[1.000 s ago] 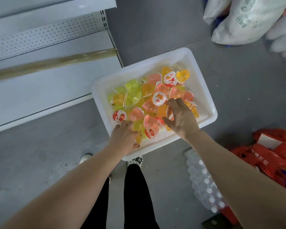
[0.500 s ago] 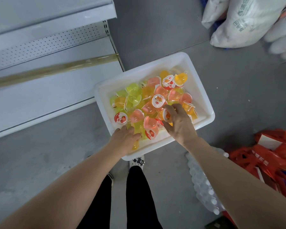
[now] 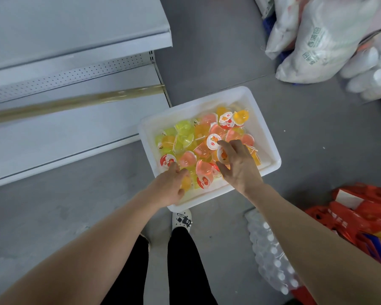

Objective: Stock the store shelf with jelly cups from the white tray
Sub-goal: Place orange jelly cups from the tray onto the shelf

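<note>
A white tray [image 3: 269, 148] sits on the grey floor, filled with several jelly cups [image 3: 186, 134] in green, yellow, orange and pink. My left hand [image 3: 169, 187] reaches over the tray's near edge, its fingers curled round a yellow jelly cup [image 3: 186, 183]. My right hand [image 3: 238, 166] is over the middle of the tray and holds an orange jelly cup [image 3: 223, 155] between thumb and fingers. The store shelf [image 3: 70, 126] stands to the left, its lower white boards bare.
White sacks [image 3: 312, 45] lie at the far right on the floor. A pack of water bottles [image 3: 271, 254] and red bags [image 3: 361, 219] lie at the near right. My legs and a shoe [image 3: 183, 219] are just behind the tray.
Both hands stayed over the tray. The right hand has curled round an orange cup and drawn slightly back; the left hand has closed round a yellow cup at the near edge.
</note>
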The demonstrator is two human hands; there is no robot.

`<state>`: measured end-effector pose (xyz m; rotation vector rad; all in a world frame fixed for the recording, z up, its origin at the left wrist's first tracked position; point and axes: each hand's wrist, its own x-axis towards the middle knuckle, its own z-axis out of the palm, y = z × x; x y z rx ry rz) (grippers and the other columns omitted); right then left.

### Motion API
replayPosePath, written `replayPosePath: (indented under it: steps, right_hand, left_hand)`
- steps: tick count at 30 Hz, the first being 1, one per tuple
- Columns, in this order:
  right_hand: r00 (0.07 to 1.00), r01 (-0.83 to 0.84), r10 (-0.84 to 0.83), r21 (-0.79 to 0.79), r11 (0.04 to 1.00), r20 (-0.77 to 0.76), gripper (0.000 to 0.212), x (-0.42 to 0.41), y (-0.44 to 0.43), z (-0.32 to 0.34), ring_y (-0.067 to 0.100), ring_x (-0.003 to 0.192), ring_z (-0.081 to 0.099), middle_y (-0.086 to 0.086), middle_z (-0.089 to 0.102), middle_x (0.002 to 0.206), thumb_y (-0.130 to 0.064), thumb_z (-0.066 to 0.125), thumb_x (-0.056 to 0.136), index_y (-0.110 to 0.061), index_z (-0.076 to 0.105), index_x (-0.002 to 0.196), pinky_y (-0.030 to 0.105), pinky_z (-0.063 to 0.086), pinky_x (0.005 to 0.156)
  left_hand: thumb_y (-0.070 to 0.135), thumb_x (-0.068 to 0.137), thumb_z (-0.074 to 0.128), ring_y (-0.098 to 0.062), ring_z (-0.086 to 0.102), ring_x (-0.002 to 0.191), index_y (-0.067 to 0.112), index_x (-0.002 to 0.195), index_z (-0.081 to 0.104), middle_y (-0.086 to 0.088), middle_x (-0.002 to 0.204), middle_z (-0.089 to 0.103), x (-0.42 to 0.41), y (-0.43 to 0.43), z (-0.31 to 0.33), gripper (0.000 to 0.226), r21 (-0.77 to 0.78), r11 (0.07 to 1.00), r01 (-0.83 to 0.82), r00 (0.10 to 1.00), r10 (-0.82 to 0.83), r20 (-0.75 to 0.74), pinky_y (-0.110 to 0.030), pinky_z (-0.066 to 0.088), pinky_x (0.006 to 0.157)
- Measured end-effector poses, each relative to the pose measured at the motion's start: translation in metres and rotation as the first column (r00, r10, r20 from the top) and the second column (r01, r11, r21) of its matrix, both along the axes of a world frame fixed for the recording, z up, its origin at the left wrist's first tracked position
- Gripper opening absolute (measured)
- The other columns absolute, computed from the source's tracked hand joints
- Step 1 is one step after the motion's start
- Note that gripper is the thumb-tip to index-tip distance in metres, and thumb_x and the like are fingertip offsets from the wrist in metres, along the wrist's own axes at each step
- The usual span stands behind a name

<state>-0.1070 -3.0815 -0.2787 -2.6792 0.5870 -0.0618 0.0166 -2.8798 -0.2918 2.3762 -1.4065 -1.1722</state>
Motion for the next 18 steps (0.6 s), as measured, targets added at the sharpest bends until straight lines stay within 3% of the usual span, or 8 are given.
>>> replayPosePath:
  steps: [7, 11, 13, 18]
  right_hand:
    - [0.998, 0.017, -0.013, -0.063, 0.998, 0.065, 0.055, 0.037, 0.028, 0.088, 0.032, 0.098, 0.056, 0.011, 0.059, 0.111, -0.029, 0.076, 0.079, -0.014, 0.053, 0.126, 0.041, 0.048, 0.086]
    - [0.994, 0.038, -0.025, -0.113, 0.993, 0.107, 0.052, 0.068, 0.049, 0.139, 0.031, 0.096, 0.056, 0.008, 0.062, 0.107, -0.034, 0.076, 0.078, -0.013, 0.052, 0.119, 0.042, 0.047, 0.085]
    - [0.987, 0.02, 0.005, -0.155, 0.988, 0.158, 0.049, 0.084, 0.062, 0.162, 0.03, 0.093, 0.057, 0.006, 0.062, 0.103, -0.038, 0.075, 0.079, -0.015, 0.051, 0.115, 0.041, 0.047, 0.083]
    - [0.952, 0.001, 0.073, -0.245, 0.97, 0.296, 0.043, 0.126, 0.088, 0.223, 0.025, 0.085, 0.055, 0.002, 0.06, 0.095, -0.041, 0.073, 0.079, -0.017, 0.051, 0.107, 0.037, 0.046, 0.08]
  left_hand:
    - [0.017, 0.076, 0.069, -0.024, 0.056, 0.102, 0.015, 0.124, 0.048, -0.003, 0.121, 0.047, 0.042, 0.025, 0.087, 0.053, -0.246, 0.953, -0.178, 0.979, 0.198, 0.056, -0.024, 0.036, 0.073]
    - [0.024, 0.076, 0.07, -0.024, 0.053, 0.111, 0.022, 0.132, 0.049, -0.003, 0.123, 0.051, 0.082, 0.047, 0.143, 0.06, -0.335, 0.928, -0.162, 0.967, 0.216, 0.131, -0.032, 0.044, 0.092]
    - [0.027, 0.078, 0.071, -0.023, 0.052, 0.113, 0.024, 0.135, 0.047, -0.003, 0.124, 0.052, 0.101, 0.062, 0.17, 0.061, -0.378, 0.91, -0.169, 0.957, 0.244, 0.16, -0.034, 0.044, 0.095]
    - [0.032, 0.075, 0.075, -0.022, 0.057, 0.1, 0.019, 0.12, 0.048, -0.002, 0.112, 0.06, 0.147, 0.093, 0.245, 0.054, -0.527, 0.822, -0.218, 0.914, 0.361, 0.184, -0.03, 0.044, 0.08]
